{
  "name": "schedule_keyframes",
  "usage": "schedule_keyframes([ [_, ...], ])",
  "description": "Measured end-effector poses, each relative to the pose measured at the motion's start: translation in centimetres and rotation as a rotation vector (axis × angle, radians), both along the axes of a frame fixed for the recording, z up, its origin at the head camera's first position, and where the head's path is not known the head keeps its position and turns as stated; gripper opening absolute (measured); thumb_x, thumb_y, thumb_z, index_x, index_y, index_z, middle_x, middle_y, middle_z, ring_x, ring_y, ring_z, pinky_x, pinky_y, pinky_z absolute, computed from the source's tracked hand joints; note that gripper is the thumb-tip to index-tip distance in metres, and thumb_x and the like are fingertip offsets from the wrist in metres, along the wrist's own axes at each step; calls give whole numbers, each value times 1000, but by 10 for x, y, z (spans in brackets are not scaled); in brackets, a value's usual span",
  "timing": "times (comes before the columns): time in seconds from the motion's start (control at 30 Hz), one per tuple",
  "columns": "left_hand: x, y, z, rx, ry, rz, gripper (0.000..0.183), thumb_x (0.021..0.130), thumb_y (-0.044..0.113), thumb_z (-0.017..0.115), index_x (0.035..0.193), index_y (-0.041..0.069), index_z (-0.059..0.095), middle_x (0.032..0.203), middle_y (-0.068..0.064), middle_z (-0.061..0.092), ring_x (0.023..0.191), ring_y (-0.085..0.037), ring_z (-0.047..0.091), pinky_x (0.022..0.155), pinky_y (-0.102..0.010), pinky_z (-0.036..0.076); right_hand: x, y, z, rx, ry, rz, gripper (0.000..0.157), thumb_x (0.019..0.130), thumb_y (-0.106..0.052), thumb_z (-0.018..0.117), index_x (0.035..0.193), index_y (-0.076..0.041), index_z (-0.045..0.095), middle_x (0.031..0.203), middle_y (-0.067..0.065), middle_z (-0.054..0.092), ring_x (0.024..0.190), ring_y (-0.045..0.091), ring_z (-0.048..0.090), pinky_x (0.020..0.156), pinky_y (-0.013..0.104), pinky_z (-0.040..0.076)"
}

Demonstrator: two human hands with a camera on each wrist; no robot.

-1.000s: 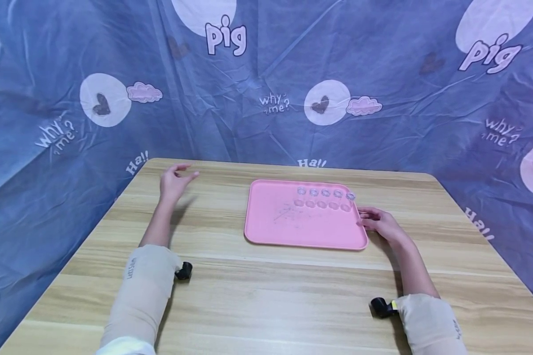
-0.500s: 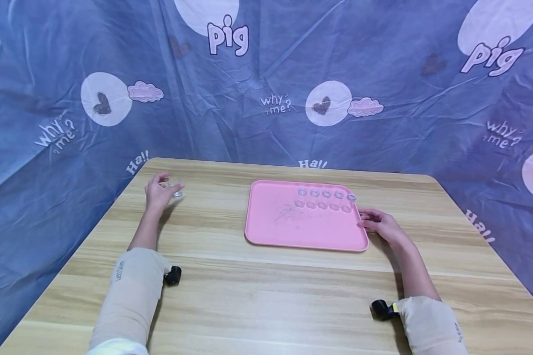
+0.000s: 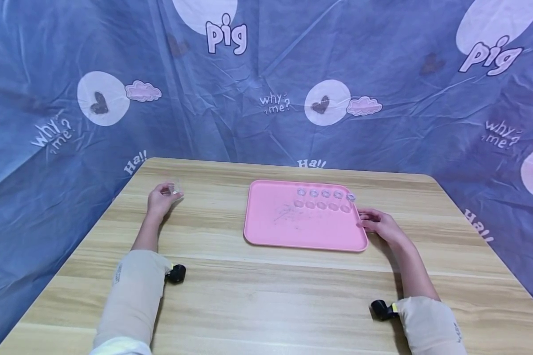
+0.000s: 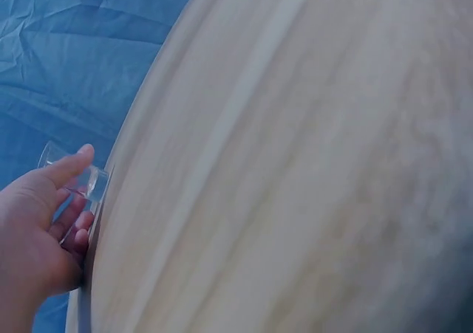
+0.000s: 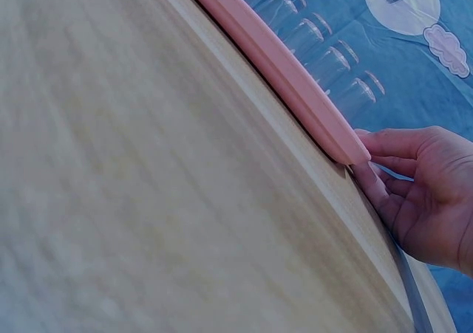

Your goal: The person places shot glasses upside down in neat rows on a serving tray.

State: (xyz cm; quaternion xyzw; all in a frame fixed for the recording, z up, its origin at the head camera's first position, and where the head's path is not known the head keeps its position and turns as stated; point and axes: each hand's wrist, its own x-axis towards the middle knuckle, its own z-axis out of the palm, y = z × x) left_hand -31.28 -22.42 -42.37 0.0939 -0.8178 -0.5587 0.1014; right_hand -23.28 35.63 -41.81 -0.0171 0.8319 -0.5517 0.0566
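Near the table's far left corner, my left hand (image 3: 159, 201) holds a small clear glass (image 3: 174, 187). The left wrist view has the thumb across the glass (image 4: 96, 184) and the other fingers curled on its opposite side. At the right side of a pink tray (image 3: 266, 229), my right hand (image 3: 383, 226) pinches the rim, with fingers above and below the edge in the right wrist view. Several clear glasses (image 3: 326, 194) stand on the tray toward its far right corner, in line along the far side.
Everything lies on a wood-grain table (image 3: 266, 301). Behind its far edge hangs a blue printed cloth (image 3: 230, 118). Small black cameras (image 3: 176, 274) stick out from both sleeves.
My left hand has moved left and slightly toward me, and a glass now shows in its fingers; none was visible there a second ago. The right hand and tray stay put.
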Motion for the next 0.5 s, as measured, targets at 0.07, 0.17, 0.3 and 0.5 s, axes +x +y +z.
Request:
schedule_keyframes([
  [0.07, 1, 1, 0, -20, -12, 6, 48, 82, 7, 66, 124, -8, 47, 121, -24, 49, 108, -32, 47, 95, -38, 36, 0, 0, 0, 4, -2, 0, 52, 90, -10, 59, 132, 12, 37, 99, 9, 55, 80, 3, 55, 71, 20, 49],
  [0.17, 1, 1, -1, -94, -38, 19, 49, 83, 9, 65, 125, -8, 46, 120, -26, 50, 107, -34, 48, 95, -40, 36, 1, 1, 1, 3, -3, -4, 52, 90, -10, 59, 132, 12, 37, 99, 9, 55, 79, 3, 55, 71, 20, 49],
  [0.3, 1, 1, -1, -188, -63, 45, 46, 84, 11, 65, 123, -7, 49, 117, -26, 53, 107, -36, 49, 94, -42, 36, 1, 0, 0, -17, -7, -4, 53, 89, -10, 59, 132, 13, 36, 97, 7, 55, 79, 3, 56, 71, 20, 49],
  [0.5, 2, 2, -3, -240, -61, 70, 40, 84, 12, 65, 119, -5, 53, 115, -25, 55, 106, -36, 51, 94, -43, 36, 1, 0, 1, -31, -6, -2, 53, 89, -8, 59, 132, 13, 36, 96, 5, 55, 79, 3, 55, 70, 20, 49],
])
